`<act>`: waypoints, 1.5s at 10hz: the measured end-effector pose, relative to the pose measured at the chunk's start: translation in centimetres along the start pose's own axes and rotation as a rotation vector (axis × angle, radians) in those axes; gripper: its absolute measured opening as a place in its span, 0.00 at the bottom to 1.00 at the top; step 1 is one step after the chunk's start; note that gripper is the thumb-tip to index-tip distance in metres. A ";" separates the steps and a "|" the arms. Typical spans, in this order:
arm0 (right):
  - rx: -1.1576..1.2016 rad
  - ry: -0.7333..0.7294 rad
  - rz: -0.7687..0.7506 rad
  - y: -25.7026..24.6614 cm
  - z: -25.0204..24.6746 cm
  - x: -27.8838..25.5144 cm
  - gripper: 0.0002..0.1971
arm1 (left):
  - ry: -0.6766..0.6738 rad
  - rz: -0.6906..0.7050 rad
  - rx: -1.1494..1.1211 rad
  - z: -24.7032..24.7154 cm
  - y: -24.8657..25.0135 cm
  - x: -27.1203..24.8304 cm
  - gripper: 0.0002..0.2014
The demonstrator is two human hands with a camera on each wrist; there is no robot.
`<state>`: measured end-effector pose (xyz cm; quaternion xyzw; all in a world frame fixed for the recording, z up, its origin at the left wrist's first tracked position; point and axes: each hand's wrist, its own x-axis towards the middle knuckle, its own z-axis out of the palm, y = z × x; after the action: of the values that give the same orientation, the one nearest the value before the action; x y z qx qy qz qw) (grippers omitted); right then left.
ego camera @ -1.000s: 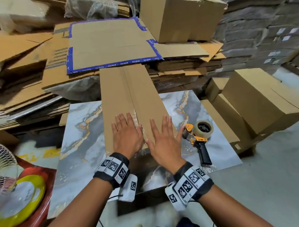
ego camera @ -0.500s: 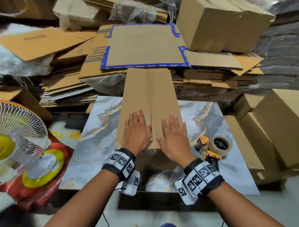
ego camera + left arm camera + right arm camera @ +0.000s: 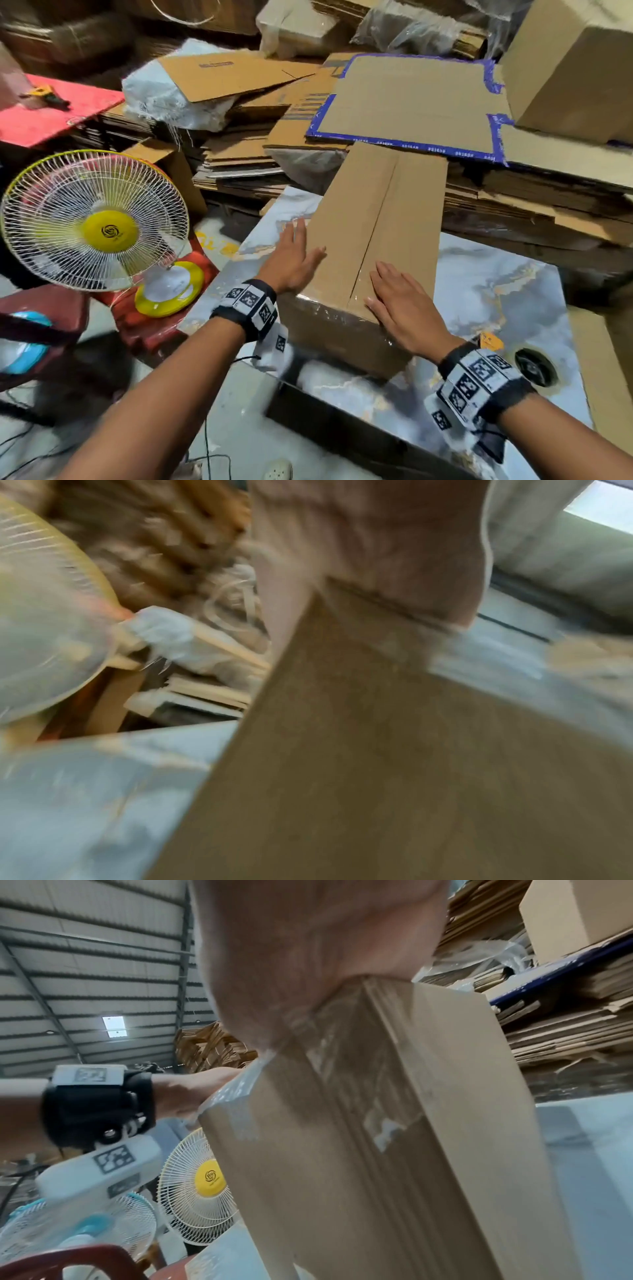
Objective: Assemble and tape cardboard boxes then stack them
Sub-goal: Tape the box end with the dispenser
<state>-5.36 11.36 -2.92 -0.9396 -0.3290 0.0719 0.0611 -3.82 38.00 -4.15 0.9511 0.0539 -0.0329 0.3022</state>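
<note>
A long closed cardboard box (image 3: 394, 212) lies on the marble-patterned table (image 3: 486, 291), with clear tape (image 3: 329, 308) over its near end and centre seam. My left hand (image 3: 294, 260) lies against the box's upper left edge, fingers straight along the side and thumb on top. My right hand (image 3: 400, 301) presses flat on the top by the near end, right of the seam. The left wrist view is blurred and shows the box's side (image 3: 377, 750). In the right wrist view the taped box end (image 3: 394, 1150) fills the middle, with my left hand (image 3: 185, 1091) beyond it.
A tape dispenser's roll (image 3: 534, 366) sits on the table behind my right wrist. A white-and-yellow fan (image 3: 92, 222) stands left of the table. Piles of flat cardboard (image 3: 411, 99) and an assembled box (image 3: 575, 65) lie beyond.
My left hand has slid off the box top to its left edge. My right hand stays flat on top. The view has swung left, and the box now lies at an angle.
</note>
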 end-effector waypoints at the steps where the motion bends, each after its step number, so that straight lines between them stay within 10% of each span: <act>1: 0.021 0.027 -0.009 0.3 0.4 -0.1 0.53 | -0.064 -0.127 -0.466 -0.8 0.3 -0.2 0.40; 3: -0.017 0.036 0.004 -0.1 0.6 0.1 0.46 | -0.007 -0.277 -1.045 -0.2 -1.2 -1.2 0.37; 6: 0.008 0.041 0.000 -0.1 0.5 0.3 0.55 | 0.039 -0.384 -1.172 0.7 -1.2 -3.6 0.34; 7: 0.006 0.036 -0.002 0.0 0.6 0.4 0.54 | 0.200 -0.597 -2.218 0.0 -1.9 -2.8 0.32; 8: 0.004 0.045 -0.002 0.2 0.8 0.4 0.52 | 0.085 -0.334 -0.925 0.4 -1.2 -2.2 0.28; 10: 0.049 0.068 0.001 0.2 0.8 0.2 0.45 | -0.148 -0.191 -1.001 4.6 -6.7 -2.0 0.43; 13: 0.049 0.080 0.011 0.0 0.6 0.2 0.43 | -0.043 -0.246 -1.135 1.8 -3.0 -2.6 0.58; 14: 0.052 0.082 0.012 -0.1 0.6 0.2 0.41 | -0.091 -0.223 -1.152 3.2 -5.2 -2.2 0.43; 15: 0.061 0.077 0.013 0.0 0.5 0.2 0.40 | 0.150 -0.152 -1.052 1.6 -4.2 -3.2 0.30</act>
<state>-5.30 11.47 -3.44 -0.9414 -0.3182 0.0461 0.1017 -7.53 40.19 -7.50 0.6644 0.1531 0.0448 0.7301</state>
